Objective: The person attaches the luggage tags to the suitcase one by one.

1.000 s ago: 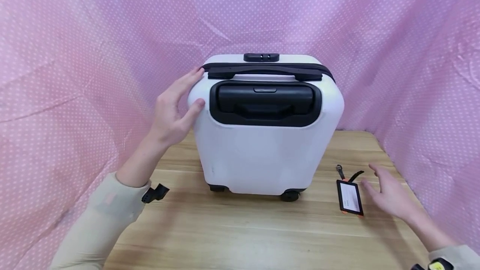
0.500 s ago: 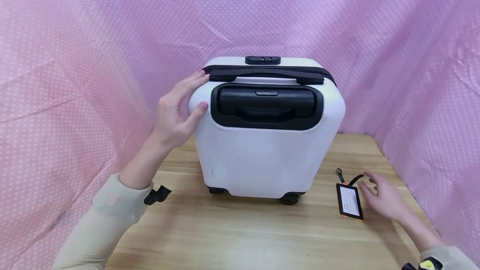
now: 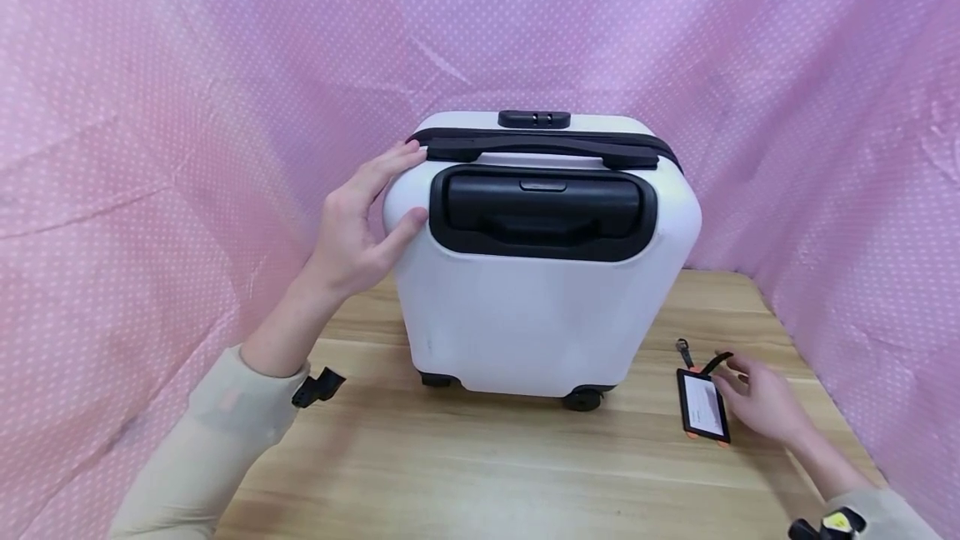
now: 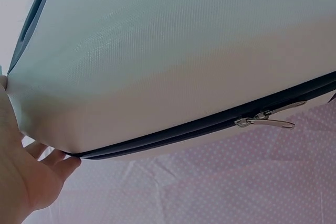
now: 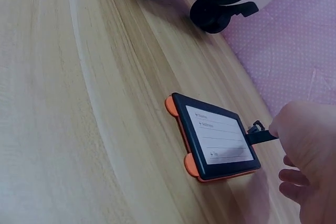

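A white hard-shell suitcase (image 3: 540, 315) stands upright on the wooden table, its black carry handle (image 3: 540, 147) on top and a recessed pull handle (image 3: 543, 205) facing me. My left hand (image 3: 358, 227) rests on its upper left corner, thumb on the front face and the fairly straight fingers over the side. The left wrist view shows the fingertips by the black zipper (image 4: 210, 124). At the right lies a luggage tag (image 5: 218, 140) with a black frame, white card and orange edges. My right hand (image 3: 768, 398) pinches its black strap (image 5: 261, 137) between thumb and forefinger.
Two metal zipper pulls (image 4: 268, 121) hang at the suitcase's side. A black combination lock (image 3: 534, 119) sits on its top. Pink dotted cloth (image 3: 225, 107) surrounds the wooden table (image 3: 465, 473) at the back and sides. Black caster wheels (image 5: 210, 15) stand on the tabletop.
My right hand has moved in to the luggage tag's strap and now pinches it. The left hand stays on the suitcase corner; the whole view has shifted slightly.
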Demonstrator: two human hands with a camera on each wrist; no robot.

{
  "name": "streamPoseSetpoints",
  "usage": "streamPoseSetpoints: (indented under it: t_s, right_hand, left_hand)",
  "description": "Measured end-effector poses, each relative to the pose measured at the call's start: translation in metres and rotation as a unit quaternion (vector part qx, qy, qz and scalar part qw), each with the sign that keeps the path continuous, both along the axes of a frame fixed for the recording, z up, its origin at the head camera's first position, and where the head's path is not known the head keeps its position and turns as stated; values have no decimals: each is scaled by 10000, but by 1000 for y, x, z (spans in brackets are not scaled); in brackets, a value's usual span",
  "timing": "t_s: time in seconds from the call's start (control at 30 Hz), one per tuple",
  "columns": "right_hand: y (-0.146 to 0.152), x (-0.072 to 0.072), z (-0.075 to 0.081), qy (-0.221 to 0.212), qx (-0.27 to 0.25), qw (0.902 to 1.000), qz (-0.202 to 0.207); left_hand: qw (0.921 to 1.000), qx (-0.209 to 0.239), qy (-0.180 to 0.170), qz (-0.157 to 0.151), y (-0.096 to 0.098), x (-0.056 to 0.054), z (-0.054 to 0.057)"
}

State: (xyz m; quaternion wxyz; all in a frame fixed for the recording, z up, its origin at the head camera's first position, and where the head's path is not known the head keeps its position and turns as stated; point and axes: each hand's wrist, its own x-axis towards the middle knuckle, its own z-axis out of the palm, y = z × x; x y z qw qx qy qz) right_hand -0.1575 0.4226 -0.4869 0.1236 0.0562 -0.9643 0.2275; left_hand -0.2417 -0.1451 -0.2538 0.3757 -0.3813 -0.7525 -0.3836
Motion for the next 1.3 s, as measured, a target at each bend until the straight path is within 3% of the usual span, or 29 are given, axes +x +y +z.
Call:
streamPoseSetpoints:
  t_s: [0.2,0.43,0.8,1.07,1.3]
  right_hand:
    - [-1,-4,-10,219,218,9995,55]
    - [-1,-9,-19,368,133,9991,142]
    - [-1,-16,-26,478,160,9987,-45]
    - [3,-17,-22,335,-34,9994,53]
    - [4,-16,-7,29,-413,9986,331]
  left_hand:
    - [9999,107,-19,-6,2,0,-1]
    - [10000,36,49,68,2,1,-2]
    - [9999,79,25,139,4,1,-3]
    - [9998,138,26,139,5,1,-4]
    - [9996,214,97,124,6,-1,-4]
